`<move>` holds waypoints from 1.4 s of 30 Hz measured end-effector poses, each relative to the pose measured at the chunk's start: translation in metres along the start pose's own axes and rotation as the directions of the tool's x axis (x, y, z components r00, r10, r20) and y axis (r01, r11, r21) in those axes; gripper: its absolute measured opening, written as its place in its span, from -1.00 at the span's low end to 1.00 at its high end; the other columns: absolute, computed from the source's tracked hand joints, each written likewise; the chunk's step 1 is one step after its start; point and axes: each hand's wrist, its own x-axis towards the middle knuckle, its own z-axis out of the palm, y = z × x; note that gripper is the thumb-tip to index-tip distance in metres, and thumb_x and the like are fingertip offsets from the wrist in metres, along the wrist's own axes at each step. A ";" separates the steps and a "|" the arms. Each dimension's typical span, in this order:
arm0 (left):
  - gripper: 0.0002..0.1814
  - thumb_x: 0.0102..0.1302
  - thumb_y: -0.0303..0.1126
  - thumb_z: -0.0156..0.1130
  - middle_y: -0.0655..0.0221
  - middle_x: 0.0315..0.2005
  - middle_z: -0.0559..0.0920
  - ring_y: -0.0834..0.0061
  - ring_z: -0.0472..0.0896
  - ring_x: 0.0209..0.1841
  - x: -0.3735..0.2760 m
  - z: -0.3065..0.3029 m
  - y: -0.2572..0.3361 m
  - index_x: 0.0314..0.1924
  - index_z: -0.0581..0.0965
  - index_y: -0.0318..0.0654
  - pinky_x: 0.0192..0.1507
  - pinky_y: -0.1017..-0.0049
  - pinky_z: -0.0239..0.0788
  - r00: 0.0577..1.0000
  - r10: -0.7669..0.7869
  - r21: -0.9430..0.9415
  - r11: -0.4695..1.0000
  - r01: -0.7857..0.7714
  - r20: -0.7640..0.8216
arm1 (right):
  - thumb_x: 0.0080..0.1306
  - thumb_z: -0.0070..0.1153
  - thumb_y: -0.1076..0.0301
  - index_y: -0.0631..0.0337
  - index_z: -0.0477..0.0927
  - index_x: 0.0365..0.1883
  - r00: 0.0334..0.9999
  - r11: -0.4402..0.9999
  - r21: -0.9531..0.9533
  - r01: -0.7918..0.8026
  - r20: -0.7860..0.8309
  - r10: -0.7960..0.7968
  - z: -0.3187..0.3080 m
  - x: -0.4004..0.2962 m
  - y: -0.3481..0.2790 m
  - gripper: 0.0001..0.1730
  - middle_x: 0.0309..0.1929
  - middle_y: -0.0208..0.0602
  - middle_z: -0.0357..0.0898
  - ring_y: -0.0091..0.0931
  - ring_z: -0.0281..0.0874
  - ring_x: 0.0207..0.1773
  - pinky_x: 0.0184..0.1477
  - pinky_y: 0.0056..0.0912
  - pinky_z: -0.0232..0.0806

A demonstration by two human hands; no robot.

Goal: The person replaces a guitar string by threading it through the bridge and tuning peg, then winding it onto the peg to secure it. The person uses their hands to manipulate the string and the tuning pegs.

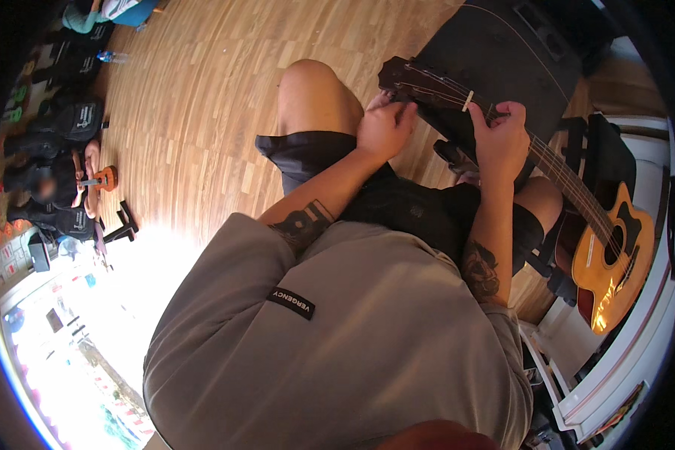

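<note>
An acoustic guitar with a pale wooden top stretches diagonally across the right side. Its dark headstock is in front of my knees, and several strings run over the pale nut. My left hand is at the headstock's near edge, its fingers bent around the tuning-peg side; the peg itself is hidden. My right hand is over the neck just past the nut. Its thumb tip is near the nut and the other fingers curl by the strings. Whether a string is pinched there is unclear.
A large black box-like piece stands beyond the neck, with a thin wire arching over it. White shelving is at right. Across the wooden floor, a seated person holds a ukulele near black instrument bags.
</note>
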 end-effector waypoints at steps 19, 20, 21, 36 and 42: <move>-0.56 0.58 -0.08 0.19 0.32 -0.61 0.70 0.67 0.51 -0.60 0.005 0.011 -0.015 -0.16 0.75 -0.37 -0.51 0.53 0.34 0.887 -0.357 -0.588 0.664 0.461 0.293 | 0.19 0.52 -0.06 0.21 0.72 -0.38 0.997 0.999 0.041 -0.024 0.069 0.021 -0.001 0.005 0.012 -0.53 -0.42 -0.19 0.74 -0.21 0.73 -0.31 -0.21 -0.17 0.51; -0.59 0.55 -0.10 0.24 0.32 -0.62 0.70 0.65 0.52 -0.62 0.004 0.011 -0.018 -0.17 0.75 -0.35 -0.52 0.52 0.35 0.912 -0.338 -0.525 0.746 0.411 0.234 | 0.20 0.52 -0.06 0.22 0.72 -0.38 0.998 0.999 0.036 -0.017 0.066 0.015 -0.001 0.006 0.013 -0.53 -0.42 -0.18 0.74 -0.20 0.74 -0.32 -0.21 -0.16 0.51; -0.62 0.51 -0.12 0.29 0.32 -0.63 0.69 0.62 0.53 -0.63 0.004 0.011 -0.019 -0.17 0.76 -0.34 -0.52 0.50 0.37 0.934 -0.309 -0.452 0.818 0.357 0.179 | 0.20 0.51 -0.07 0.22 0.72 -0.38 0.998 0.999 0.032 -0.012 0.061 0.010 0.000 0.007 0.013 -0.52 -0.42 -0.17 0.74 -0.19 0.74 -0.32 -0.20 -0.16 0.51; -0.71 0.38 -0.17 0.39 0.27 -0.59 0.73 0.40 0.73 -0.56 0.001 0.005 -0.010 -0.22 0.78 -0.27 -0.40 0.34 0.56 0.993 -0.103 -0.074 0.992 0.099 -0.056 | 0.22 0.46 -0.18 0.22 0.75 -0.35 0.994 0.993 -0.058 0.100 0.052 -0.097 -0.001 0.009 0.024 -0.45 -0.36 -0.11 0.76 -0.13 0.74 -0.27 -0.18 -0.11 0.50; -0.81 0.19 -0.25 0.40 0.19 -0.53 0.66 0.11 0.66 -0.42 0.000 0.024 -0.020 -0.39 0.71 -0.22 -0.32 0.16 0.52 0.945 0.208 0.124 0.976 -0.181 -0.254 | 0.22 0.44 -0.25 0.22 0.74 -0.38 0.988 0.985 -0.081 0.151 0.046 -0.148 0.006 0.013 0.036 -0.39 -0.37 -0.15 0.77 -0.15 0.75 -0.27 -0.20 -0.09 0.50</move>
